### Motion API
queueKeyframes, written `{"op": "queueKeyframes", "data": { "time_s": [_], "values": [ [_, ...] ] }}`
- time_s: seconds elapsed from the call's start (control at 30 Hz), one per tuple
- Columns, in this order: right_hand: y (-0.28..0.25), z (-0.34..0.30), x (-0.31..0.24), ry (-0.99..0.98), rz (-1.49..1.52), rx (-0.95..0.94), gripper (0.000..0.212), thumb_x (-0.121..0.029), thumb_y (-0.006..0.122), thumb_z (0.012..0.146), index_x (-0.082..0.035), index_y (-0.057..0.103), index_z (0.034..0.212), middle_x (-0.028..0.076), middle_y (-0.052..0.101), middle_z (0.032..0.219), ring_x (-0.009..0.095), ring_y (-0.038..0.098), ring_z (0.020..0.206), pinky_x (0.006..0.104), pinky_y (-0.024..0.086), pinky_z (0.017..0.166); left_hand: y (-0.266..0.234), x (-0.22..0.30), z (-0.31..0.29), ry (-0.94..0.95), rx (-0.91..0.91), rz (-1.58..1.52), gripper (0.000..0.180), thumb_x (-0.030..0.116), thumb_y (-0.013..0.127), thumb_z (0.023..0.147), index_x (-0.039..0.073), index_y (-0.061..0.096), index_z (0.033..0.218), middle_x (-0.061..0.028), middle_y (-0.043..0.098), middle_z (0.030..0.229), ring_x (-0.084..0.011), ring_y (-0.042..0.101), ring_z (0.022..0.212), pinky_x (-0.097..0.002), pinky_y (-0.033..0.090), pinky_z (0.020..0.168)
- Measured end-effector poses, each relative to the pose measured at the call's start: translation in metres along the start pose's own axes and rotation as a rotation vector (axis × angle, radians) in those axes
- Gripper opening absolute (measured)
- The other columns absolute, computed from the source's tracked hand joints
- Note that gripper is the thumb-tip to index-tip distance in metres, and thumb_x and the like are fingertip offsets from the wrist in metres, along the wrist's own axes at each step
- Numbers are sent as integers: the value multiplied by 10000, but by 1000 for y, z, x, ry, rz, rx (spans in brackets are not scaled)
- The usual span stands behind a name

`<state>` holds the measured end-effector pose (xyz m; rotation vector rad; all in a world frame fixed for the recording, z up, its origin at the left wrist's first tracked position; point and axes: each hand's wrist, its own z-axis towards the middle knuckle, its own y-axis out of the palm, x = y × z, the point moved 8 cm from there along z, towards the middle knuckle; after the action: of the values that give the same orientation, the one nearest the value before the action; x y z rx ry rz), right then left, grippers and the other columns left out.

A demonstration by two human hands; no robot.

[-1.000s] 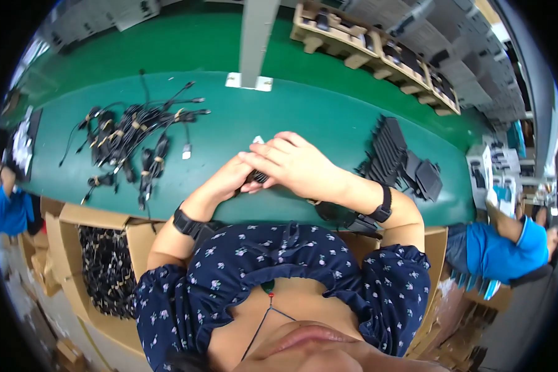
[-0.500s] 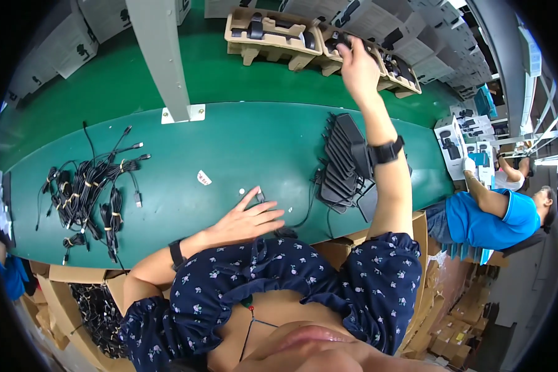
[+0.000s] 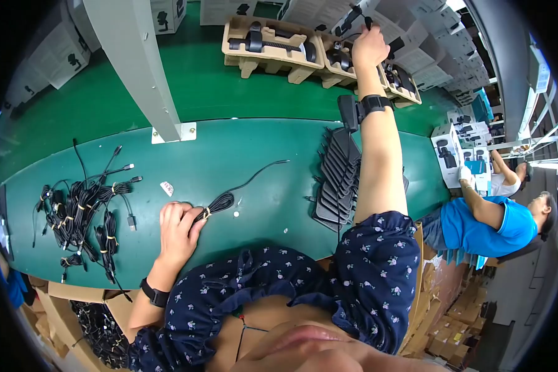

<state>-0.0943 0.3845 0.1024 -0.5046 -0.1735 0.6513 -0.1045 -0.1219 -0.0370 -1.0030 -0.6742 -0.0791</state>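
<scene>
On the green table, my left hand pinches a bundled black cable. A tan tie holds its coil, and one loose end stretches away to the right. My right hand is closed at the far side, above the moulded cardboard trays, with a slim black piece rising from its fingers; its kind is too small to make out. Closest to that hand is the middle tray, which has black parts in it. A stack of flat black plates lies on the table, left of my right forearm.
A heap of tied black cables covers the left of the table. The left tray holds black parts. A grey metal post rises behind. White boxes line the back. A person in a blue shirt works at the right.
My left hand has gone left and closed on the bundled cable, which now lies in plainer sight. My right hand has lifted up and away from the middle tray.
</scene>
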Motion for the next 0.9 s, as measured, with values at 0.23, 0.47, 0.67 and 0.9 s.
{"op": "queueKeyframes", "data": {
  "time_s": [0.23, 0.47, 0.67, 0.9],
  "values": [
    [16, -40, -24, -472, -139, -306, 181, -255, 510, 847, -144, 549, 984, 75, 618, 748, 259, 613, 713, 404, 410, 641, 0, -4, 3, -21, 1, -5, 207, 112, 662, 696, 49, 584, 877, -83, 503, 842, -270, 481, 825, -389, 360, 790],
    [14, -33, -19, -387, -217, -643, 289, -324, 510, 847, -145, 550, 1071, 110, 650, 808, 283, 634, 802, 423, 460, 702, -1, -6, 8, -12, 40, 12, 193, 119, 678, 686, 61, 596, 850, -65, 498, 823, -252, 486, 808, -379, 366, 779],
    [40, -29, -36, -381, -347, -713, 248, -216, 395, 862, -141, 627, 908, 104, 659, 906, 247, 643, 853, 405, 464, 710, -4, -5, 1, -15, 43, 8, 176, 148, 657, 717, 81, 598, 869, -69, 516, 828, -261, 493, 814, -383, 362, 774],
    [72, -44, 7, -23, 1, -731, 443, -390, 487, 853, 20, 629, 941, 241, 612, 957, 351, 589, 932, 413, 468, 772, 2, -5, -5, -40, 49, -26, 163, 223, 635, 770, 105, 592, 874, -41, 510, 829, -235, 495, 828, -377, 361, 833]
  ]
}}
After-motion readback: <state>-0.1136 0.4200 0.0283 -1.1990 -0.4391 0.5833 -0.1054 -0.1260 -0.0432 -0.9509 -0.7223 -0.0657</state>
